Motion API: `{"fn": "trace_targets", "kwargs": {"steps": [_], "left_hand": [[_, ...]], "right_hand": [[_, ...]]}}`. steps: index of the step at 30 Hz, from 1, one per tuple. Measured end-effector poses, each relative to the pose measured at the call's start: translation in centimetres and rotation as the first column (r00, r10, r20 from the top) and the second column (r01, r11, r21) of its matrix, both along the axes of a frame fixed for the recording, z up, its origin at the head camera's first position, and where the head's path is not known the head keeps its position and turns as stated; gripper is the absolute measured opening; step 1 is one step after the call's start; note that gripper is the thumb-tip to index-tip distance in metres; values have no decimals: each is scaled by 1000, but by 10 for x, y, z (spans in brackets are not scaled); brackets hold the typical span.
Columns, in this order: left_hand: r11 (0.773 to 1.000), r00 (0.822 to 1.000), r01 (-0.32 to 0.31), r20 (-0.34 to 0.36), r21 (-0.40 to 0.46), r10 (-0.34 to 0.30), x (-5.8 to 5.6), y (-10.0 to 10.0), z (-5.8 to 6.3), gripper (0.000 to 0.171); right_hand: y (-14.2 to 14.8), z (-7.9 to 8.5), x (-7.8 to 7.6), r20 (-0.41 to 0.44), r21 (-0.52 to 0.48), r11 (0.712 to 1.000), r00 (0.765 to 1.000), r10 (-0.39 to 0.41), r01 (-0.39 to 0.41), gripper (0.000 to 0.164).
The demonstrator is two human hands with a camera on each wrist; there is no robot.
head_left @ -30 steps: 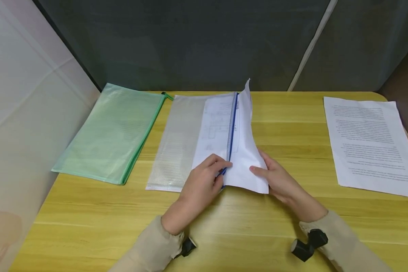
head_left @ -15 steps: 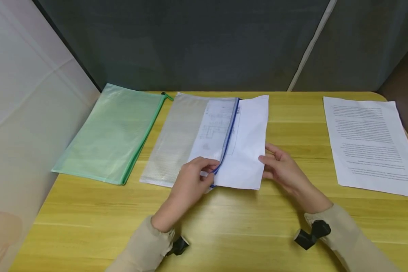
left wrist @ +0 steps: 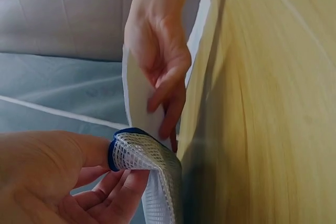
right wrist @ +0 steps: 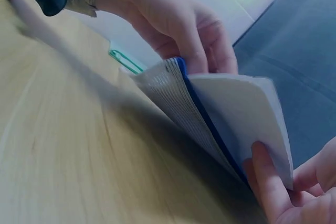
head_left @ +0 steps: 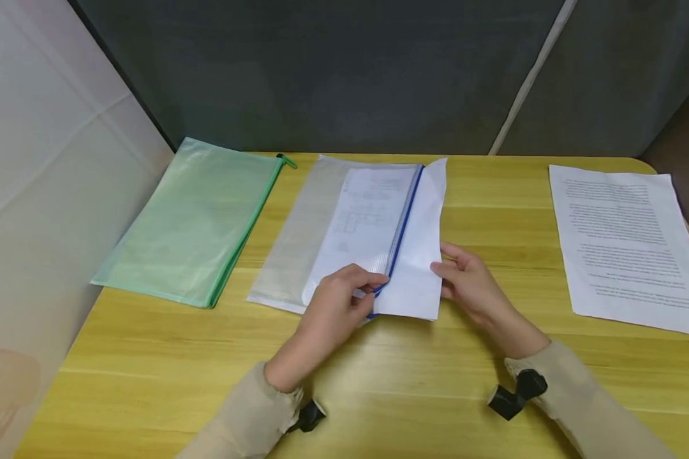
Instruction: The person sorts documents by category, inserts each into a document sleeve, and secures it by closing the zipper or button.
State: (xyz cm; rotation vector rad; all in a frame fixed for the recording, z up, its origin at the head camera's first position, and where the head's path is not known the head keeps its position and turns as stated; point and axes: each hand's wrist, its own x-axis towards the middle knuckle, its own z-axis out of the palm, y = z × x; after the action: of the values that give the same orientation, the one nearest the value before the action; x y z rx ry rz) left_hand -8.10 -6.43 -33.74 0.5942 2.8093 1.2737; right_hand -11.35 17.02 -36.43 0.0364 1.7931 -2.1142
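Observation:
A clear mesh zip pouch (head_left: 295, 245) with a blue zip edge lies in the middle of the table. White printed sheets (head_left: 416, 274) are partly inside it, their right part sticking out past the zip. My left hand (head_left: 335, 309) pinches the near end of the blue-edged opening; in the left wrist view the mesh (left wrist: 139, 153) is lifted between thumb and fingers. My right hand (head_left: 476, 293) holds the sheets' outer edge, thumb on top. In the right wrist view the sheets form a thin stack (right wrist: 241, 103), with fingers (right wrist: 270, 187) beneath it.
A green zip pouch (head_left: 189, 223) lies on the left of the wooden table (head_left: 407, 389). A printed sheet (head_left: 620, 248) lies at the right. A dark partition (head_left: 333, 76) stands behind, with a pale fabric wall (head_left: 63, 159) on the left.
The sheets' raised far corner has come down. Since half a second ago, the zip edge has shifted right over the sheets, so less paper sticks out. Both hands keep their holds.

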Motion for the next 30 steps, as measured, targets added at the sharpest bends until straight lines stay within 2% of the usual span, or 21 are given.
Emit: {"fn": "trace_targets", "kwargs": {"steps": [4, 11, 20, 30], "left_hand": [[1000, 1000, 1, -23, -29, -2, 0, 3, -2, 31], [998, 999, -28, -38, -56, 26, -2, 3, -2, 31], [998, 997, -5, -80, -59, 1, -1, 5, -4, 29], [997, 998, 2, -60, -79, -7, 0, 7, -2, 29]], "right_hand": [[-2, 0, 0, 12, 7, 1000, 1000, -1, 1, 56], [6, 4, 3, 30, -12, 999, 998, -52, 53, 56], [5, 4, 1, 29, 4, 997, 997, -72, 72, 53], [-6, 2, -3, 47, 22, 996, 995, -92, 92, 51]]}}
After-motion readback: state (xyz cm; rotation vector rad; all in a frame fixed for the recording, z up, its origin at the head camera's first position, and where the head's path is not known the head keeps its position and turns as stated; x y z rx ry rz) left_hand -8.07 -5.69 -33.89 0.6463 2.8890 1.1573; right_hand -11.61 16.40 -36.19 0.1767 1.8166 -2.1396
